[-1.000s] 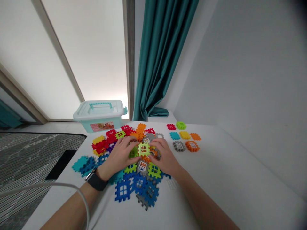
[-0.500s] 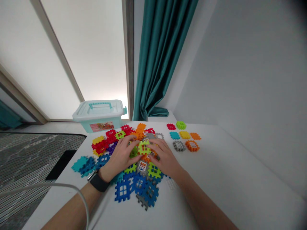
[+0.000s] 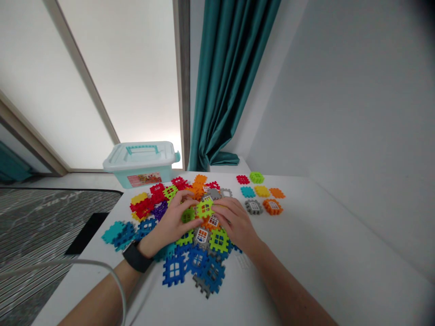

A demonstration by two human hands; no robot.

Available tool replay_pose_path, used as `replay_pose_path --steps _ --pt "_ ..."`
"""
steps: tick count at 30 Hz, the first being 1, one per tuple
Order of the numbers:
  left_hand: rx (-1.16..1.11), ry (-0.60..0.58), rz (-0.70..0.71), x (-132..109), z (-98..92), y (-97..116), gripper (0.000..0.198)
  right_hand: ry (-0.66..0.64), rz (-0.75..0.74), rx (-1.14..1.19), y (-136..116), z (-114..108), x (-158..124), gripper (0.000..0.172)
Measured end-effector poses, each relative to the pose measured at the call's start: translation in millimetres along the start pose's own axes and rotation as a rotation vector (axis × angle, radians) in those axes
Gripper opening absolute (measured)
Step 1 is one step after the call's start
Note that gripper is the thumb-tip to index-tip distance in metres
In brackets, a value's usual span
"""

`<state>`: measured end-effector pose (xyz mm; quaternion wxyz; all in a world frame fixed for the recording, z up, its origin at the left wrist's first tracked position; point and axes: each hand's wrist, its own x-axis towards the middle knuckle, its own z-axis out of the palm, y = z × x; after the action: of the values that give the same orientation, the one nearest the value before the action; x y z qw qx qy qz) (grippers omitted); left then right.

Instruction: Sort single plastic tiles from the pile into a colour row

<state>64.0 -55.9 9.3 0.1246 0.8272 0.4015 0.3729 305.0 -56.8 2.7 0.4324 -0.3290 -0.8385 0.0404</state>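
White tabletop (image 3: 306, 244) by a teal curtain (image 3: 224, 81), with a mint plastic storage box (image 3: 141, 158) sitting lid-on at the far edge. Big heap of interlocking plastic window tiles (image 3: 219, 241) right in the middle of the table, reds and yellows on the far left side, blues closest to the body. Small loose group of tiles (image 3: 261, 191) off to the right, well clear of the heap, plus a teal cluster (image 3: 113, 232) just off its left side.

Left hand (image 3: 171, 224), black watch (image 3: 136, 256) on the wrist, curled over the heap with fingers bent. Right hand (image 3: 236, 222) close beside it, fingers pressed together. Lime window tile (image 3: 205, 208) on top of the heap, right between both hands and touching the left one, with a second lime tile (image 3: 188, 215) just under the left hand. Actual pinch? Can't tell from this angle.
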Motion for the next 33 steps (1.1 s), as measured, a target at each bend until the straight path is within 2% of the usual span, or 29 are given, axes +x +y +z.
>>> replay_pose_path --steps 4,10,13,18,33 --pt "-0.064 -0.075 -0.001 1.9 -0.1 2.4 0.013 0.012 0.085 0.086 -5.9 -0.3 3.0 0.019" --pt "-0.182 -0.039 -0.082 6.1 1.4 5.0 0.020 -0.044 0.509 0.327 -11.0 10.2 4.2 0.018" --pt "-0.253 -0.034 -0.128 7.9 2.0 6.8 0.024 -0.030 0.621 0.497 -8.6 15.6 2.9 0.021" --pt "-0.262 -0.007 -0.175 8.4 2.1 4.9 0.026 0.015 0.645 0.507 -5.0 14.3 2.7 0.022" --pt "-0.233 0.008 -0.181 7.4 0.8 3.7 0.028 -0.031 0.530 0.316 -12.4 6.6 8.5 0.012"
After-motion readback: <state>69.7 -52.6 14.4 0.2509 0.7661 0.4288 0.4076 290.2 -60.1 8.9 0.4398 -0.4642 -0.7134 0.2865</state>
